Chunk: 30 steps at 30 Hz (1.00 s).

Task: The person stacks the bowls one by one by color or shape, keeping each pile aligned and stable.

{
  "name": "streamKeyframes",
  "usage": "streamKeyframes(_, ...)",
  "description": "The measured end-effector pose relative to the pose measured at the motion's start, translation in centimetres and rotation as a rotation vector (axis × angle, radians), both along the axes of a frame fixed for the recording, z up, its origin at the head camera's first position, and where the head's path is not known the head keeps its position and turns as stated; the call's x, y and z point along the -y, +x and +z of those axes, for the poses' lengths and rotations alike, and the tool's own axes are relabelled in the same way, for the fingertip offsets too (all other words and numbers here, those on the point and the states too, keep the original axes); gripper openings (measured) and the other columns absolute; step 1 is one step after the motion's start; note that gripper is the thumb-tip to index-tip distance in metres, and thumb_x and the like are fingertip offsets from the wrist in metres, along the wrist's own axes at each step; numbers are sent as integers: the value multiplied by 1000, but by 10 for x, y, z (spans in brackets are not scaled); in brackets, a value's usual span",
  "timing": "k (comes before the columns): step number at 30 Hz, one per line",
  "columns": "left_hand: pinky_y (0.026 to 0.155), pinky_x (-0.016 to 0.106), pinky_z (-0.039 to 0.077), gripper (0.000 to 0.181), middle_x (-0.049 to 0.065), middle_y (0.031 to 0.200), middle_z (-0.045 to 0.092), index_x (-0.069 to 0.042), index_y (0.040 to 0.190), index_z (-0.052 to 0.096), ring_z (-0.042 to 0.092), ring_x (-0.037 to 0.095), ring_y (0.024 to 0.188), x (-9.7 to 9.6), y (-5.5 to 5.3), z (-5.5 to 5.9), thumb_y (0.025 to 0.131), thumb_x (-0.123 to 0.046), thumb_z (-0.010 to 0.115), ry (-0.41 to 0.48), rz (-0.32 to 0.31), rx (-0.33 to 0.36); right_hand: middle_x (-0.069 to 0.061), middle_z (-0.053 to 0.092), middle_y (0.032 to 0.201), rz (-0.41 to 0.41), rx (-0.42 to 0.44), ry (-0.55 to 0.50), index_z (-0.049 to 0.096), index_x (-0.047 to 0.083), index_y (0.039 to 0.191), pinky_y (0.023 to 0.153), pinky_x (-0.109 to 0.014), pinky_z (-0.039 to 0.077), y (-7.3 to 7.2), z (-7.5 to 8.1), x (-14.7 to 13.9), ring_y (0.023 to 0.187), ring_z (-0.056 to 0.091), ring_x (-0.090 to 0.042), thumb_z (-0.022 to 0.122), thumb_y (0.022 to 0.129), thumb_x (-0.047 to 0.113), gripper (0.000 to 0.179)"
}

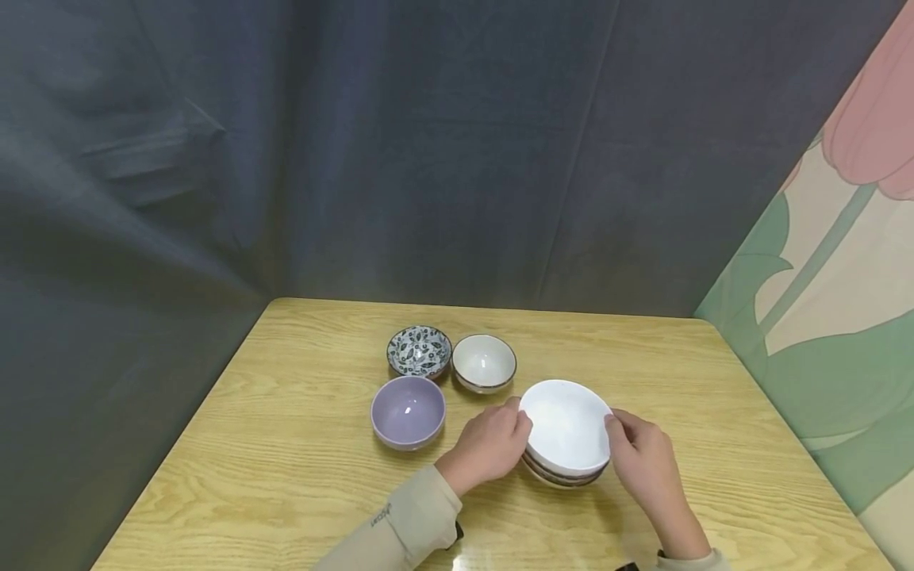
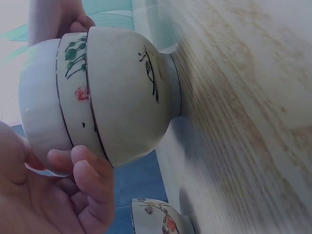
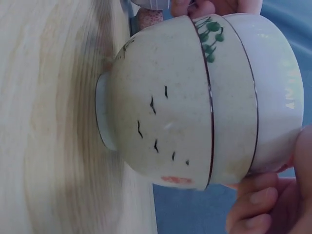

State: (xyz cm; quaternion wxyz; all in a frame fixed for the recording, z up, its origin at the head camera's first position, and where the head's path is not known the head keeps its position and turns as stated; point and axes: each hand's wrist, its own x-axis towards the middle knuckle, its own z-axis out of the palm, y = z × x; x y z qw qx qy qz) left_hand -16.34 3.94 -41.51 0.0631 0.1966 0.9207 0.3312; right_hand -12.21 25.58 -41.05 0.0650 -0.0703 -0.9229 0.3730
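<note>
A plain white bowl tops a stack, nested in two cream bowls with dark rims. The middle bowl has a green leaf pattern below its rim. Beneath it, the bottom bowl stands upright on its foot on the table, with small dark brush marks on its side. My left hand pinches the white bowl at its left rim, fingertips also close by the middle bowl's rim. On the opposite side my right hand grips the white bowl, thumb at the rim and fingers underneath.
Left of the stack, a purple bowl sits nearest. Behind it are a black-and-white patterned bowl and a small cream bowl with a brown rim, side by side. A dark curtain hangs behind the wooden table.
</note>
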Motion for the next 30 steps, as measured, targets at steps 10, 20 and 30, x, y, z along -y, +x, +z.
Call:
streamKeyframes(10,75,44,53,42,10,86,63,-4,101,63,65,26,83,0,-2,-2,107,-27,28,41,-6,41,-23,72,103,50,22,103,62,-9,127,76,-44,56,2,-1,-4,95,68,-35,45,105,34,52)
streamKeyframes(20,81,44,53,45,13,94,66,-1,114,63,66,28,92,-1,0,-4,108,-29,28,56,7,57,-5,63,75,54,28,129,63,-7,127,59,-28,43,1,-2,-3,69,53,-18,46,104,30,47)
streamKeyframes(30,49,30,48,43,8,72,58,-3,120,62,55,18,56,12,-6,-5,102,-38,42,436,-64,396,-6,66,73,46,98,56,59,-9,132,55,-28,45,0,1,-7,62,58,-16,37,107,31,52)
